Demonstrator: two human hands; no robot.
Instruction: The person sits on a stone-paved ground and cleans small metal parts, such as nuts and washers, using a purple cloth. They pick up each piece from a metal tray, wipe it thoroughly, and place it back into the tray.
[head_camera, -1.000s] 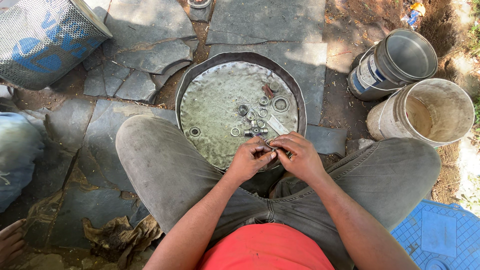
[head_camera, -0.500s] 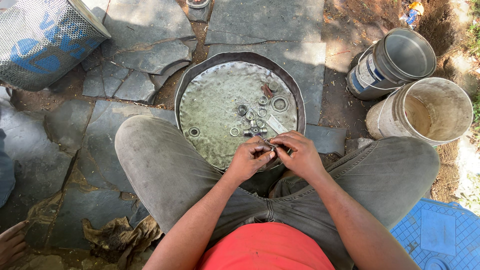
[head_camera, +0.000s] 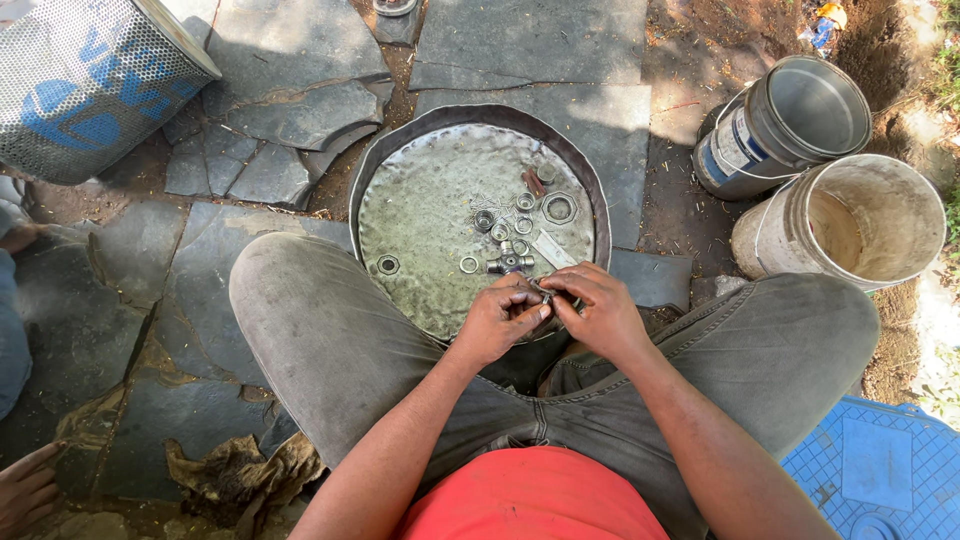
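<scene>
Just below the middle of the frame, the left hand (head_camera: 497, 322) and the right hand (head_camera: 597, 312) meet fingertip to fingertip, both curled closed around a small metal part (head_camera: 541, 296) pinched between them; what kind of part it is cannot be told. They hover over the near rim of a round metal pan (head_camera: 420, 225), which holds shallow liquid, metal rings (head_camera: 558, 208) and a cross-shaped metal piece (head_camera: 510, 262). Two buckets (head_camera: 850, 215) stand at the upper right, a perforated basket (head_camera: 85, 80) at the upper left.
</scene>
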